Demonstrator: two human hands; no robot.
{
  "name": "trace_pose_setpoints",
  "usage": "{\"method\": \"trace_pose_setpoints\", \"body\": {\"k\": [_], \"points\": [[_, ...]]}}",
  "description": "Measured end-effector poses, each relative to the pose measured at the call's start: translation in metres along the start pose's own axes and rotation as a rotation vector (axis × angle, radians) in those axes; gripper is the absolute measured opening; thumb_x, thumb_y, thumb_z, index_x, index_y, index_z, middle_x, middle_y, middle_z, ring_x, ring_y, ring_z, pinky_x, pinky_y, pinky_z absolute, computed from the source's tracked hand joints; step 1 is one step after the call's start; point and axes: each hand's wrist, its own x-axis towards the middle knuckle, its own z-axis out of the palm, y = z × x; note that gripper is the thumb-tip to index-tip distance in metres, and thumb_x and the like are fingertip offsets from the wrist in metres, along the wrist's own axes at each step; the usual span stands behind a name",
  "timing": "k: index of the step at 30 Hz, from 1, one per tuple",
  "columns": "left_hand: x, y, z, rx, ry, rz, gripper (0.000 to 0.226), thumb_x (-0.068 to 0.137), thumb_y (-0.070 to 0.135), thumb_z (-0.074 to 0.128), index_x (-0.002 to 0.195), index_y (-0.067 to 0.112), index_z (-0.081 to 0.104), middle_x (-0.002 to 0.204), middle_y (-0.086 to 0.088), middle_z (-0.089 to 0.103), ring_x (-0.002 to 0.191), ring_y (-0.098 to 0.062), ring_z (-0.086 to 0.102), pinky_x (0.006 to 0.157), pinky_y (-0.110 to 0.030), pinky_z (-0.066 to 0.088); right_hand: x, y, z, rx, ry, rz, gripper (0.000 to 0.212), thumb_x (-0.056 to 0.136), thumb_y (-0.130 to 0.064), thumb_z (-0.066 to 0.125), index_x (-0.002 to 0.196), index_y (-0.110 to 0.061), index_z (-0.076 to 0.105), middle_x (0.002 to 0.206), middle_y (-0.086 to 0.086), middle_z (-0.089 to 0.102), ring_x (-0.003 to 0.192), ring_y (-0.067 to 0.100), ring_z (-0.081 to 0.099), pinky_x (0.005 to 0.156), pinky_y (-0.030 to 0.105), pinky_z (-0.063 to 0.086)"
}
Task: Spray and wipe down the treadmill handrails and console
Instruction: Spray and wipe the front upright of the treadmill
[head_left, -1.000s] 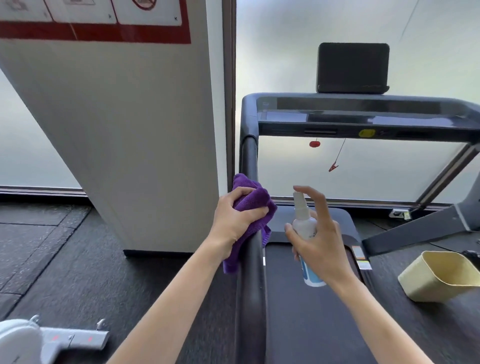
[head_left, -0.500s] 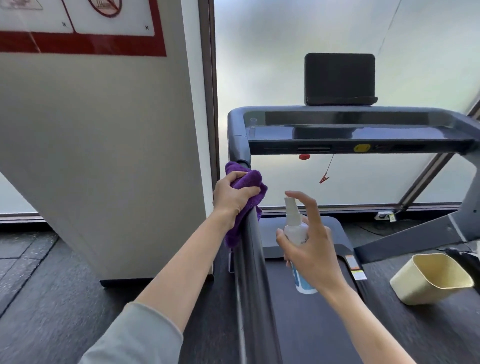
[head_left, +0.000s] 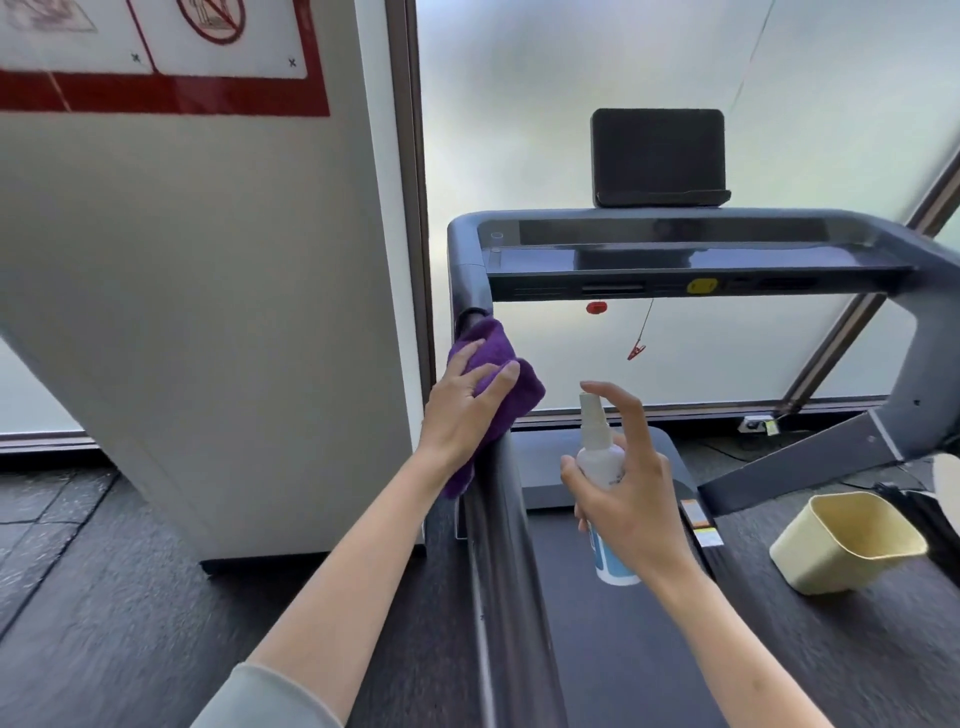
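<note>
Gym floor, left hand (head_left: 460, 402) over purple cloth (head_left: 496, 387) on handrail (head_left: 501, 561).

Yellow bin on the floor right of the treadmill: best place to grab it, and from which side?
Grip the yellow bin by its rim, fingers pinching the wall at the near edge. It lies tipped, with its open mouth facing up and toward the right, so the rim is exposed there. Come from above and the right; the treadmill upright crowds its far side. The walls look smooth and tapered, poor for a side wrap.
</note>
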Motion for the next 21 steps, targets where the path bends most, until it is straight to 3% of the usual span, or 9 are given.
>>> {"method": "trace_pose_setpoints", "body": {"k": [1,3,5,9,13,17,21], "points": [[-0.008,0.0,0.001,0.003,0.001,0.019,0.057,0.086,0.061,0.053,0.126,0.021,0.064,0.149,0.013,0.041,0.131,-0.014,0.044,0.111,-0.039,0.036,-0.003,0.0,-0.001,-0.011,0.001,-0.01,0.067,0.084,0.009,0.063,0.119,-0.046,0.045,0.062,0.013,0.055,0.038,0.014,0.054,0.039,0.031,0.05],[-0.025,-0.002,0.002,0.017,-0.006,0.065,0.041,0.079,0.066,0.052,0.108,0.043,0.069,0.143,0.014,0.046,0.128,-0.018,0.047,0.108,-0.044,0.039,-0.007,0.001,-0.003,-0.033,0.003,-0.021,0.069,0.084,0.008,0.064,0.12,-0.047,0.044,0.061,0.011,0.056,0.04,0.023,0.054,0.041,0.039,0.053],[-0.034,-0.002,0.002,0.011,-0.025,0.08,0.023,0.079,0.067,0.053,0.094,0.055,0.065,0.142,0.014,0.046,0.127,-0.017,0.047,0.107,-0.044,0.039,-0.01,0.002,-0.007,-0.043,-0.007,-0.023,0.069,0.083,0.007,0.065,0.122,-0.046,0.044,0.06,0.011,0.055,0.04,0.026,0.053,0.042,0.042,0.053],[-0.015,-0.002,0.0,-0.037,-0.052,0.042,0.03,0.093,0.044,0.059,0.117,0.027,0.065,0.148,0.009,0.034,0.131,-0.01,0.04,0.113,-0.037,0.034,-0.007,0.007,-0.011,-0.036,-0.021,-0.022,0.069,0.083,0.008,0.064,0.121,-0.046,0.044,0.058,0.012,0.054,0.038,0.017,0.052,0.042,0.04,0.054],[0.026,-0.004,-0.001,0.023,-0.061,0.023,0.04,0.096,0.039,0.056,0.126,0.013,0.063,0.149,0.005,0.033,0.134,-0.013,0.039,0.115,-0.032,0.03,0.001,0.013,-0.005,-0.026,-0.016,-0.015,0.07,0.084,0.006,0.064,0.12,-0.05,0.043,0.058,0.012,0.054,0.039,0.026,0.052,0.043,0.038,0.054],[0.066,-0.003,-0.001,0.114,-0.068,0.023,0.035,0.097,0.04,0.055,0.119,0.017,0.068,0.148,0.002,0.033,0.13,-0.017,0.04,0.108,-0.027,0.03,0.011,0.019,0.006,-0.02,-0.036,0.008,0.074,0.084,0.006,0.064,0.116,-0.058,0.042,0.06,0.017,0.052,0.045,0.036,0.051,0.044,0.047,0.052],[0.082,-0.008,0.0,0.143,-0.019,0.001,0.024,0.085,0.056,0.056,0.094,0.036,0.066,0.14,0.004,0.034,0.127,-0.025,0.041,0.112,-0.046,0.032,0.028,0.021,0.013,-0.023,-0.009,0.016,0.071,0.084,0.004,0.064,0.117,-0.055,0.042,0.062,0.019,0.052,0.047,0.038,0.051,0.044,0.05,0.051]]}}
